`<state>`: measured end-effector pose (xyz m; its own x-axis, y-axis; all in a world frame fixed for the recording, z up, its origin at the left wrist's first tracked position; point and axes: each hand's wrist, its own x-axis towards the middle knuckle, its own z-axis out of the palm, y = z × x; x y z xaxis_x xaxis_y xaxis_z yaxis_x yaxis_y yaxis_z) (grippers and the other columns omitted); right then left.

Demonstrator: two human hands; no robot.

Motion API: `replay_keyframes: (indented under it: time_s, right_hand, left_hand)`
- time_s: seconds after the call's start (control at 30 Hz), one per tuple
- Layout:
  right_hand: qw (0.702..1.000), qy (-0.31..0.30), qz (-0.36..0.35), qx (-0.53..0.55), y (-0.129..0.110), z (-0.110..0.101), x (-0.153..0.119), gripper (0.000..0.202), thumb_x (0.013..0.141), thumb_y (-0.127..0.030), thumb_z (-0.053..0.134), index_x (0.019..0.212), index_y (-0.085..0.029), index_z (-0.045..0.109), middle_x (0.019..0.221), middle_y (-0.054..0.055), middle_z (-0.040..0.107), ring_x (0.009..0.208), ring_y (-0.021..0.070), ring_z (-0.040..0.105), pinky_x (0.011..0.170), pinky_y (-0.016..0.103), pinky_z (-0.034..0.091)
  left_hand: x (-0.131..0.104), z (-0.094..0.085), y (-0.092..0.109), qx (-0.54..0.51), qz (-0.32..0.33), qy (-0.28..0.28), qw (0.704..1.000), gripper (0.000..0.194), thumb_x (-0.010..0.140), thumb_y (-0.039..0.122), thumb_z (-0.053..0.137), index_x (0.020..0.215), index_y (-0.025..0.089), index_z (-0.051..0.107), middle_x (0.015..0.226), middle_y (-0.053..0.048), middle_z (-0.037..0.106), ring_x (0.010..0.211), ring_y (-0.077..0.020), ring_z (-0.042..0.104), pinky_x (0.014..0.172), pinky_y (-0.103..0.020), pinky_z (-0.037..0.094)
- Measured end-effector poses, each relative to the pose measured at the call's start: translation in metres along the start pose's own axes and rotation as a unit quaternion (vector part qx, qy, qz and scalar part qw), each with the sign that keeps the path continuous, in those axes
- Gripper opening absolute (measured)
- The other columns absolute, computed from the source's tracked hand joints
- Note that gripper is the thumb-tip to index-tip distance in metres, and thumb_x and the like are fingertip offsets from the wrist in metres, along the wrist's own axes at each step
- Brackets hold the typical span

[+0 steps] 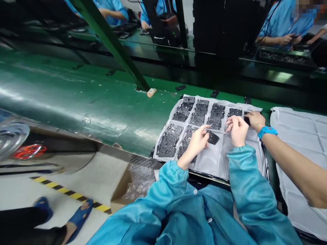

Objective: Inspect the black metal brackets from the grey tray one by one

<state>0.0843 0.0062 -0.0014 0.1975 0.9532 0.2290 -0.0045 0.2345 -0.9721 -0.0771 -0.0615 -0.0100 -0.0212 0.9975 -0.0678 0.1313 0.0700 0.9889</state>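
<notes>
A white compartment tray (208,160) lies in front of me, with several stacks of flat black parts (168,140) in its compartments. My left hand (198,141) pinches the left end of one black part (213,137) above the front middle compartments. To its right, my right hand (237,128) is raised over the tray with its fingers curled together; whether it holds anything small cannot be made out. Another person's hand (255,119), with a blue wristband, touches black parts in the back right compartment.
A second white tray (301,136) lies to the right. Loose black parts (180,87) sit behind the tray on the green bench (114,112), near a slanted green post (112,44). A cardboard box (122,187) with clear plastic stands below. Other people work across the bench.
</notes>
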Motion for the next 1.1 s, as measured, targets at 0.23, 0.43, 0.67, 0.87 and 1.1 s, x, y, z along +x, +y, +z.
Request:
replay_keyframes:
  time_s: [0.23,0.43,0.67,0.87,1.1]
  right_hand:
    - [1.0,-0.016,0.014,0.011,-0.005,0.002,-0.003,0.034,0.085,-0.047,0.056,0.076,-0.015,0.061,0.061,-0.002,0.06,0.037,0.0056,0.046,0.038,0.018,0.036]
    - [0.999,-0.031,0.032,-0.002,-0.004,0.001,-0.005,0.032,0.085,-0.045,0.056,0.078,-0.015,0.062,0.062,-0.001,0.06,0.04,0.0066,0.048,0.041,0.019,0.039]
    - [0.998,-0.04,0.031,-0.025,0.0,0.001,-0.005,0.032,0.085,-0.046,0.055,0.077,-0.016,0.063,0.062,-0.001,0.061,0.041,0.0083,0.047,0.04,0.02,0.037]
    - [0.997,-0.019,0.0,-0.069,0.018,0.014,-0.016,0.035,0.088,-0.047,0.05,0.075,-0.017,0.063,0.059,-0.002,0.059,0.049,0.0113,0.051,0.049,0.022,0.042]
    - [0.927,-0.048,-0.096,-0.36,0.024,-0.089,0.046,0.035,0.081,-0.044,0.059,0.053,-0.023,0.058,0.056,0.003,0.055,0.068,0.0206,0.058,0.066,0.033,0.048]
  left_hand:
    - [0.001,-0.013,-0.001,0.259,0.077,-0.022,0.963,0.029,0.083,0.019,0.056,0.111,0.015,0.057,0.098,-0.008,0.064,0.072,-0.0173,0.065,0.08,-0.033,0.051]
    - [-0.004,-0.014,0.002,0.406,0.096,-0.101,0.903,0.049,0.077,0.024,0.069,0.123,0.018,0.051,0.116,-0.01,0.054,0.104,-0.0256,0.059,0.091,-0.036,0.048]
    - [-0.003,-0.009,0.004,0.514,0.1,-0.08,0.848,0.049,0.082,0.033,0.063,0.127,0.021,0.049,0.124,-0.012,0.048,0.089,-0.0234,0.065,0.076,-0.033,0.052]
    - [0.083,-0.025,0.042,0.398,0.191,-0.047,0.896,0.039,0.085,0.033,0.058,0.121,0.017,0.054,0.106,-0.01,0.061,0.092,-0.0215,0.062,0.086,-0.033,0.047]
    - [0.22,0.042,0.073,0.366,0.016,0.022,0.93,0.046,0.077,0.022,0.068,0.115,0.004,0.048,0.121,-0.027,0.052,0.118,-0.0326,0.048,0.096,-0.039,0.037]
